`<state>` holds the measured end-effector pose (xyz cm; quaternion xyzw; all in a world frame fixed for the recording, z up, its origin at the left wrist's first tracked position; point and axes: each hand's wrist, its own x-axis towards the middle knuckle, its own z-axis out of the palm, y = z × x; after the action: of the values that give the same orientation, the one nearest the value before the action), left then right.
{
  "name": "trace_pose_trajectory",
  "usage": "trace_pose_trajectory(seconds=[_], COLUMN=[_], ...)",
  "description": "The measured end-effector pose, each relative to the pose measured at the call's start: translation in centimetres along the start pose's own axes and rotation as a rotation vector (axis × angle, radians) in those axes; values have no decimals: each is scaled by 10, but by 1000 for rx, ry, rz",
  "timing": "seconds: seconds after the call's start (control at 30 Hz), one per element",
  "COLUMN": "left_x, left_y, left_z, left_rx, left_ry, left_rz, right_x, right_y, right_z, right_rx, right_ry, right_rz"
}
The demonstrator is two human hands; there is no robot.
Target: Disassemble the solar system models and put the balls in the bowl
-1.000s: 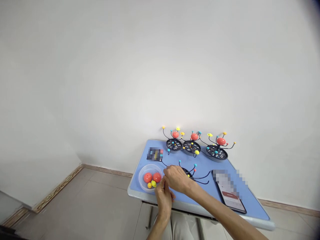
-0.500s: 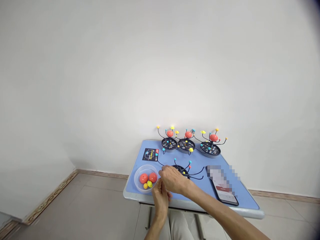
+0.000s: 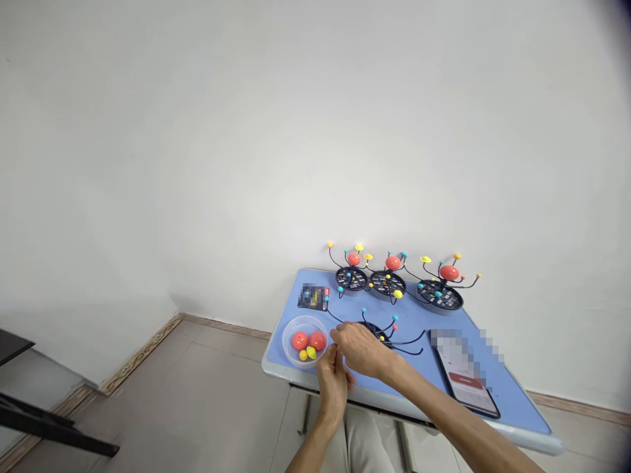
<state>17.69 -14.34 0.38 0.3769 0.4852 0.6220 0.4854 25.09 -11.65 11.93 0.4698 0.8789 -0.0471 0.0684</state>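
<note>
Where the blue table (image 3: 424, 315) gleams smooth, right hand (image 3: 362, 348) on wiry black model (image 3: 382, 328), left hand (image 3: 332, 384) beside, fingers' grip hidden.

My clear plastic bowl (image 3: 304, 326) looks shiny; the balls (image 3: 308, 341) are smooth plastic; the blue table (image 3: 419, 323) is smooth.

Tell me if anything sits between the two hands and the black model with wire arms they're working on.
Nothing visible does. The right hand rests on the black model, covering its near side, and the left hand meets it at the fingertips. The clear bowl sits off to the left.
</note>
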Motion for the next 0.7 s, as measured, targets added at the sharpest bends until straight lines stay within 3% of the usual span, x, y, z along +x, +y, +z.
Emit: trace_pose_trajectory(seconds=[0.27, 0.53, 0.7], left_x=[-2, -7, -8], left_y=[5, 8, 8], left_z=[0, -1, 0], left_rx=[-29, -17, -78], left_ry=[-10, -62, -64], left_rz=[-21, -48, -40], right_x=[-1, -1, -3], right_y=[2, 8, 9], right_z=[7, 6, 8], right_rx=[-25, 18, 75], right_ry=[16, 19, 50], right_rz=[77, -110, -66])
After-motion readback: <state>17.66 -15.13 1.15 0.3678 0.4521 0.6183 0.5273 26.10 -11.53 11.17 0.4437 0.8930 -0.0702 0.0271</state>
